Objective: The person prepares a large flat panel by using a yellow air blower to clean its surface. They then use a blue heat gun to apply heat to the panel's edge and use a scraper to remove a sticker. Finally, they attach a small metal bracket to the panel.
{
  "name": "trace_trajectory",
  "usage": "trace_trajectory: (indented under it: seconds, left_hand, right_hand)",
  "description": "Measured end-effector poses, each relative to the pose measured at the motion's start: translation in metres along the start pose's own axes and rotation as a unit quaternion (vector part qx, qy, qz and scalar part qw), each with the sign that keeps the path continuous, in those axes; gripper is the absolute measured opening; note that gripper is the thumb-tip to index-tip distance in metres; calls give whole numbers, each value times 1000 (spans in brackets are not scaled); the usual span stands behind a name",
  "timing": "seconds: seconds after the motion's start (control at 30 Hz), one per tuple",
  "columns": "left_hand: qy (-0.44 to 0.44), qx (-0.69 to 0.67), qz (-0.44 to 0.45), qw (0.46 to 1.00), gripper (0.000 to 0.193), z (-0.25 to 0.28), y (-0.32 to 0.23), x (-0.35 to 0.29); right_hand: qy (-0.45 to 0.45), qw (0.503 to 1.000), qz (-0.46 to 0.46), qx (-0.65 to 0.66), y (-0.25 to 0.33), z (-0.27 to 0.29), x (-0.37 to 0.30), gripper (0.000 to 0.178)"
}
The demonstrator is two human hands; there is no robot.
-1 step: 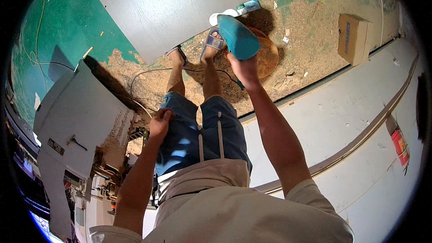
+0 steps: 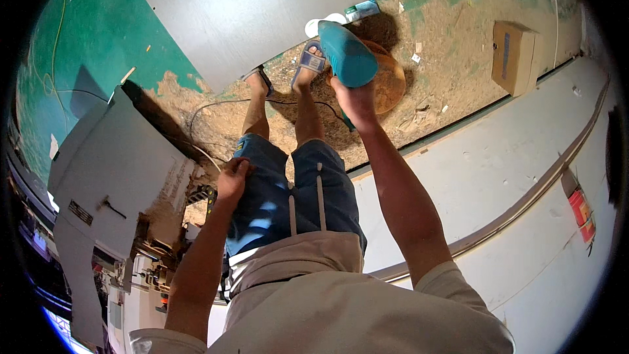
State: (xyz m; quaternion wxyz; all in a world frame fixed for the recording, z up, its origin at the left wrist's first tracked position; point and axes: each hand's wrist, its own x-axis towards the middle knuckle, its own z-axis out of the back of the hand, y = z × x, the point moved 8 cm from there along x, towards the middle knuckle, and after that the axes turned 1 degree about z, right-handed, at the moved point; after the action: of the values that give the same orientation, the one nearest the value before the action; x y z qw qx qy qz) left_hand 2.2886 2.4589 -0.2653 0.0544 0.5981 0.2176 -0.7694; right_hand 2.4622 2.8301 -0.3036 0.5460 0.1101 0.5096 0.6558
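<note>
My right hand (image 2: 357, 99) is closed round the handle of a teal, gun-shaped corded power tool (image 2: 347, 56), held out in front of my right leg. Its rounded body tapers away from me, and a green handle end shows below my palm, where a dark cord (image 2: 223, 101) seems to meet it. Most of the grip is hidden by my fingers. My left hand (image 2: 232, 180) hangs beside the left leg of my blue shorts (image 2: 262, 190), fingers curled with the thumb against them. Whether anything small is inside that hand I cannot make out.
A large grey board (image 2: 255, 6) lies ahead of my sandalled feet, with white rolls (image 2: 314, 27) and a small green-white box (image 2: 362, 10) at its edge. A round brown stool (image 2: 392, 85) sits under the tool. A grey machine (image 2: 111, 157) stands left, a cardboard box (image 2: 514, 59) right.
</note>
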Motion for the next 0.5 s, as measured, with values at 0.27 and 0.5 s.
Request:
trace_trajectory:
  seconds: [0.27, 0.5]
  left_hand:
    - [-4, 40, 18, 999, 28, -1, -11, -5]
    - [-7, 10, 8, 1000, 27, 0, -3, -2]
  right_hand:
    - [-6, 998, -65, 20, 9, -2, -8, 13]
    - [32, 999, -1, -31, 11, -9, -8, 14]
